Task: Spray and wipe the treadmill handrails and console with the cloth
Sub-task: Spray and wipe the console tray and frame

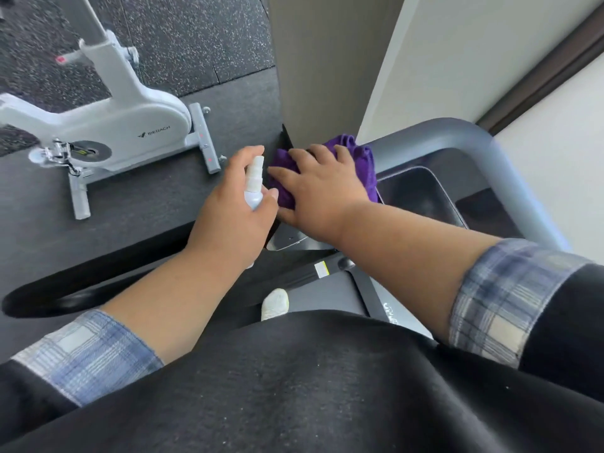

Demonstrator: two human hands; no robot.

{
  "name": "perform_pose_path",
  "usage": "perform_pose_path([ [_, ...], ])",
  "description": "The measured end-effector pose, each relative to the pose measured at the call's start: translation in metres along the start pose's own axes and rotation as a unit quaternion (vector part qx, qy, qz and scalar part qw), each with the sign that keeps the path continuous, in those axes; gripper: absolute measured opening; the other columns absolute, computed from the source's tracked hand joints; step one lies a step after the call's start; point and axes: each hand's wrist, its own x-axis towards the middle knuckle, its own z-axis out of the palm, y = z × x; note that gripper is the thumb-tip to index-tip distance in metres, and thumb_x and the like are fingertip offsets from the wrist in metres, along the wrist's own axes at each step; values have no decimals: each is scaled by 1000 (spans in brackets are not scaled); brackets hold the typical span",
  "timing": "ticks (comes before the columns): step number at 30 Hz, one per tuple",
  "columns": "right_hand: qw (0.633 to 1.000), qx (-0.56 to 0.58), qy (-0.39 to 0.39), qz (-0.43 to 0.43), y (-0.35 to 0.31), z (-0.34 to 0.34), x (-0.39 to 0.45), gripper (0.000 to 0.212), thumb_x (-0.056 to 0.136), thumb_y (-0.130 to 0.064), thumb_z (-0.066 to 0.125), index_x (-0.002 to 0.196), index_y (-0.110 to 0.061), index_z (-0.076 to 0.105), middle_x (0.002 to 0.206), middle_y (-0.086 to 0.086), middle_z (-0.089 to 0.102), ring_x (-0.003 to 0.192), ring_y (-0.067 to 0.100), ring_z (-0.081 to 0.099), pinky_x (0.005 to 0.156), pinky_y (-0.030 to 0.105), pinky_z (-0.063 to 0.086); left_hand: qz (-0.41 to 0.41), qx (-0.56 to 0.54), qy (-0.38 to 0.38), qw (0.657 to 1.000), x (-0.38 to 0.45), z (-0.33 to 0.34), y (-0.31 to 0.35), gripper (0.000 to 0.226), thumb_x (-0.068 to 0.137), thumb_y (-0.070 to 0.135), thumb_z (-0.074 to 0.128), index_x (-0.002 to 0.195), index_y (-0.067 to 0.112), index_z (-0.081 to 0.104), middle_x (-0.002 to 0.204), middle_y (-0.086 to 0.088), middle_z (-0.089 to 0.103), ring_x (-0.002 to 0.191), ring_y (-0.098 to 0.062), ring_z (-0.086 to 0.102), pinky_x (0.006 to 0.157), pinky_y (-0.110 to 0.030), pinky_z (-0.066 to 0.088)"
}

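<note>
While the right hand [322, 188] presses flat with fingers spread on the purple cloth [362, 165], pinning it to the console [421, 194] so it can be dragged across, the left hand [228, 210] just beside it grips the small white spray bottle [254, 183], nozzle up, likely kept close for a respray. Grey handrail [483, 148] curves beyond the right hand, apparently not being wiped now. White exercise bike [108, 119] sits past the left hand.

A small home gym or fitness room.
A white exercise bike [98, 122] is standing on speckled rubber flooring [196, 37], beside a treadmill [425, 197] sitting close against plain painted walls [457, 53].
</note>
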Motion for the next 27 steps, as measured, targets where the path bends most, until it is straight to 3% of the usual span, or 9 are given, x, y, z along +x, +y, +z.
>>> perform_pose_path([
  [6, 999, 31, 30, -11, 28, 3, -4, 66, 83, -73, 36, 136, -38, 54, 131, -1, 58, 115, 29, 53, 101, 48, 36, 15, 16, -32, 999, 1, 14, 4, 48, 85, 42, 57, 126, 59, 37, 93, 19, 63, 86, 8, 56, 61, -16, 40],
  [13, 975, 71, 68, 197, 158, -2, -35, 62, 84, -74, 40, 134, -41, 53, 138, -1, 55, 129, 29, 46, 111, 50, 29, 52, 27, -76, 995, 4, 35, 22, 48, 89, 41, 57, 128, 58, 37, 101, 18, 60, 81, -3, 55, 65, -26, 41],
  [19, 910, 128, 62, 390, 208, -3, -50, 58, 80, -74, 38, 129, -45, 51, 125, 5, 57, 109, 37, 57, 86, 45, 45, 79, 50, -94, 991, 2, 27, 27, 49, 92, 38, 59, 131, 56, 35, 109, 19, 57, 88, -10, 53, 74, -31, 43],
  [23, 926, 73, 83, 360, 185, -1, -46, 58, 85, -70, 36, 133, -42, 51, 132, 4, 56, 118, 38, 52, 97, 51, 38, 57, 40, -104, 992, 6, 17, 18, 49, 92, 36, 59, 132, 54, 36, 113, 13, 63, 95, -17, 59, 80, -35, 48],
  [27, 961, 66, 94, 252, 133, 0, -34, 59, 83, -70, 41, 132, -40, 55, 138, 1, 55, 127, 32, 48, 102, 50, 33, 65, 40, -92, 993, 11, 11, 12, 50, 90, 37, 59, 131, 55, 37, 111, 13, 63, 92, -14, 58, 78, -33, 45],
])
